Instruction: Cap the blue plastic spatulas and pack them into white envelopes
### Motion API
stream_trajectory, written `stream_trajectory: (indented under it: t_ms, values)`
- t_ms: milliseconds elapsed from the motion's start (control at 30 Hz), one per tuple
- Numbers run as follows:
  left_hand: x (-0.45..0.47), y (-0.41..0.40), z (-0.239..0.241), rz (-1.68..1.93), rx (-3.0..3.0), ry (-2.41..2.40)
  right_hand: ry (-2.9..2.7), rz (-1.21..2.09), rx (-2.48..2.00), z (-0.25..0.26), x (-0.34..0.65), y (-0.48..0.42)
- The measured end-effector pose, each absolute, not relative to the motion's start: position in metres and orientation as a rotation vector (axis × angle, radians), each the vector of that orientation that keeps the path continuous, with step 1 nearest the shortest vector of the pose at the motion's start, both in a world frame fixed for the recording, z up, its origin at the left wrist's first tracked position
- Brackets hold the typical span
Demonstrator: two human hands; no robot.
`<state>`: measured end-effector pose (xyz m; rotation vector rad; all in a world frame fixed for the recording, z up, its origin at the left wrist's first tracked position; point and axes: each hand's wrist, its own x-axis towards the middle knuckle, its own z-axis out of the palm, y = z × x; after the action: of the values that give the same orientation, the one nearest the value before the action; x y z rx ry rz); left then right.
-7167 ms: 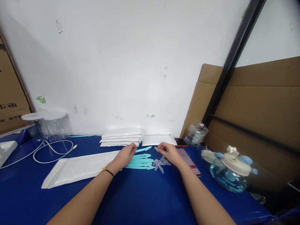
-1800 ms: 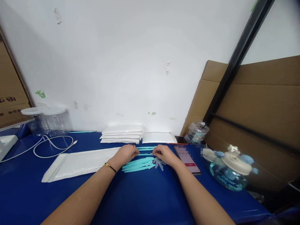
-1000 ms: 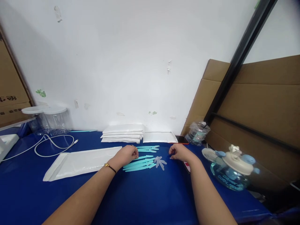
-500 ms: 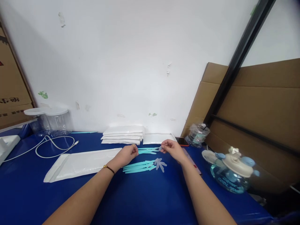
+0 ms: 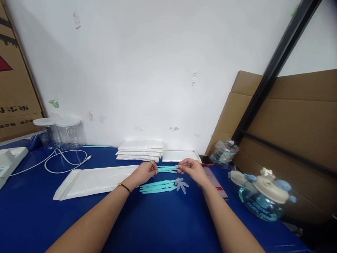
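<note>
My left hand [image 5: 145, 171] is curled, its fingers pinching the left end of a teal plastic blade [image 5: 166, 169] held just above the blue table [image 5: 163, 218]. My right hand [image 5: 191, 168] pinches a small clear cap [image 5: 179, 167] at the blade's right tip. Below them lies a row of several teal blades [image 5: 157, 186] and a little heap of clear caps [image 5: 182, 184]. A long white padded envelope [image 5: 96, 177] lies flat left of my left hand.
A stack of white envelopes [image 5: 140, 150] sits against the wall. A phone [image 5: 216, 177] lies right of my hand, beyond it a blue water jug [image 5: 263, 196] and a crumpled bottle [image 5: 223, 151]. Clear jars [image 5: 59, 132] and a white cable [image 5: 63, 162] are at the left. Cardboard [image 5: 286, 123] leans at the right.
My right hand went to the cap heap and came back up with a clear cap to the blade's tip. The left hand stayed put. The view shifted slightly.
</note>
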<state>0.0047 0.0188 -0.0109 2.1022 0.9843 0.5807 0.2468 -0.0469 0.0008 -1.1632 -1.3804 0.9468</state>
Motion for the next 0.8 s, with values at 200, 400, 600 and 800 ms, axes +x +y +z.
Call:
stream_trajectory:
  t_ms: [200,400,600,800]
  values:
    - [0.008,0.010,-0.001,0.582,2.058,0.916,-1.352,1.014,-1.119,-0.003,0.238,-0.046]
    - [0.010,0.009,0.000,0.597,2.007,0.886,-1.328,1.020,-1.107,-0.001,0.237,-0.048]
    - [0.006,0.017,-0.005,0.596,1.994,0.897,-1.294,0.877,-1.149,0.006,0.255,-0.048]
    - [0.003,0.024,-0.009,0.604,1.954,0.887,-1.242,0.820,-1.128,0.009,0.261,-0.050]
